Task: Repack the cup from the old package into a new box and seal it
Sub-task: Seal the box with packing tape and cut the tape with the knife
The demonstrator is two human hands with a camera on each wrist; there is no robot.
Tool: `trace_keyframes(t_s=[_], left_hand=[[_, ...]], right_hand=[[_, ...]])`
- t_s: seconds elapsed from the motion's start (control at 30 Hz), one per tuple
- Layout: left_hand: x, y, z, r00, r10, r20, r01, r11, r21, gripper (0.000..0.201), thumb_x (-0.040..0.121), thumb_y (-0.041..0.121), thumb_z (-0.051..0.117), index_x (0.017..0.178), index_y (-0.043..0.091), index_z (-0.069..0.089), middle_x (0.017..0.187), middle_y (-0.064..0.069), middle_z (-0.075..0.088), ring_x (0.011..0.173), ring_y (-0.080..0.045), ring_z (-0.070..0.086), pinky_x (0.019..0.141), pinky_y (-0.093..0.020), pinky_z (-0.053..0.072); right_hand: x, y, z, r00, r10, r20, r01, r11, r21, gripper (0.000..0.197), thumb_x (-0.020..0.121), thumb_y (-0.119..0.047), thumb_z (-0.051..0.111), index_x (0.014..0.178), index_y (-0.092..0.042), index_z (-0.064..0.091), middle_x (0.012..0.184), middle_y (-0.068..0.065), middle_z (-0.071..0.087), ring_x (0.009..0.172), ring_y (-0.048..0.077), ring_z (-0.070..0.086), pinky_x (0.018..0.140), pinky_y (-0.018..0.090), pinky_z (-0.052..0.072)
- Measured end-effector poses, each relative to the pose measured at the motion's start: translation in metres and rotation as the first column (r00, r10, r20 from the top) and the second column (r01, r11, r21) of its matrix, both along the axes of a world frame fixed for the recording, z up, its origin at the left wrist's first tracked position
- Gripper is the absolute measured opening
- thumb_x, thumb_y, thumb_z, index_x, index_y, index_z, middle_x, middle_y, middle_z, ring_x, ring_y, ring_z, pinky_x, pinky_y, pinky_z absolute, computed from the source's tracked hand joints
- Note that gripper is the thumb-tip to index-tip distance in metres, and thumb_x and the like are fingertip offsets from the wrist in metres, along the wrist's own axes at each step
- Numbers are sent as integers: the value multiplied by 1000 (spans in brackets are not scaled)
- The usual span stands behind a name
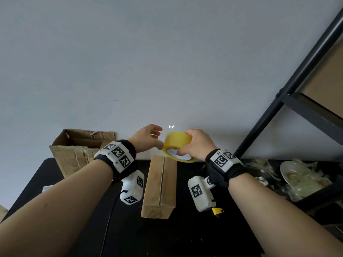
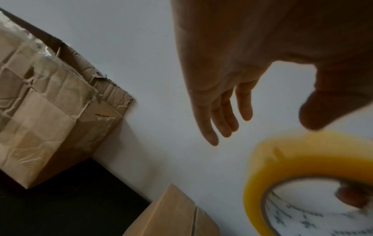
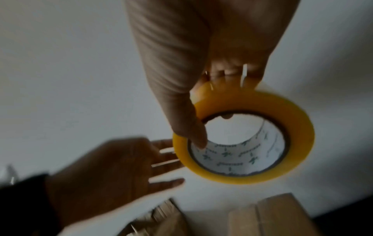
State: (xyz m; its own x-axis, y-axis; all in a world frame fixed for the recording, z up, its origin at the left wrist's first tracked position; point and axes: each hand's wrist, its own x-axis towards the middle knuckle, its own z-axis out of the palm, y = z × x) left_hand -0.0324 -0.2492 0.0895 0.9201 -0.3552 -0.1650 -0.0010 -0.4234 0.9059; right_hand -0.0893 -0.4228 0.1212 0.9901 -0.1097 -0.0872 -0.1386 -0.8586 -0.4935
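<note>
My right hand (image 1: 193, 143) grips a yellow tape roll (image 1: 176, 143), thumb hooked inside the white core (image 3: 238, 153), above the far end of the new box. The new box (image 1: 160, 184) is a narrow brown carton lying on the black table with its top flaps closed along a centre seam. My left hand (image 1: 148, 138) hovers just left of the roll with straight, spread fingers (image 2: 220, 115), its thumb close to the roll's rim (image 2: 302, 153); contact cannot be told. The old package (image 1: 78, 147), a crumpled open carton, stands at the back left against the wall. No cup is visible.
A black metal shelf frame (image 1: 289, 101) rises on the right. A white plate (image 1: 291, 173) amid crumpled clear plastic wrap sits on the right side of the table (image 1: 185, 229). A yellow-and-black tool (image 1: 217, 212) lies under my right wrist. The white wall stands directly behind.
</note>
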Motion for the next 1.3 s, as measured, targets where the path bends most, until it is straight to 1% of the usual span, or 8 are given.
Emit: trace_keyframes(t_s=[0.1,0.23,0.4,0.53,0.67,0.8,1.0,1.3], left_hand=[[1,1,10,980,160,-118,-172,980,-102,22,89,26,59,100,8,56,88,-6,60,79,-20,59,67,-30,49],[5,2,7,983,173,-58,-168,983,78,50,81,58,60,88,8,57,78,-5,63,68,-18,62,66,-32,54],[3,6,2,985,117,-123,-116,993,16,18,89,18,59,75,6,58,71,-7,61,56,-15,56,47,-20,50],[-3,16,3,968,119,-221,-144,984,-101,18,91,4,47,77,4,58,72,-9,64,58,-18,58,48,-21,51],[-11,18,4,943,115,-313,-171,972,-159,23,89,9,40,74,4,57,75,-12,64,60,-22,59,53,-25,50],[-15,21,-3,970,116,-214,-138,986,-89,28,86,31,66,78,6,58,73,-7,63,62,-16,60,51,-25,52],[-22,33,-10,977,130,-169,-147,984,-96,13,89,7,61,77,8,58,74,-6,58,56,-12,63,48,-24,55],[-39,34,-4,963,170,-207,-190,979,-80,16,88,16,66,82,5,56,76,-9,60,64,-15,63,58,-30,58]], right_hand=[[-3,7,1,998,67,18,-63,986,-152,52,66,-25,80,114,-17,61,107,2,59,98,22,56,79,29,46],[-6,16,-1,993,113,19,-109,985,-131,46,64,-22,81,106,-21,62,103,0,61,95,20,58,79,30,49],[-14,29,-5,987,155,30,-149,977,-152,46,64,-18,80,106,-18,62,101,1,57,88,18,53,76,29,46],[-19,27,-9,993,115,36,-107,980,-166,43,64,-21,80,103,-18,61,102,3,60,91,21,57,78,32,50],[-26,30,-8,993,112,32,-105,980,-170,43,66,-22,80,105,-17,61,103,4,60,91,21,57,79,32,49],[-31,34,-9,993,110,49,-101,982,-158,45,67,-24,80,107,-17,61,103,4,59,92,21,56,79,31,48],[-40,33,-9,993,101,57,-92,985,-143,45,67,-29,81,106,-16,62,103,3,60,93,21,57,78,31,48],[-52,32,-2,988,140,58,-134,986,-96,45,67,-28,81,106,-16,63,101,1,59,94,21,57,78,29,47]])
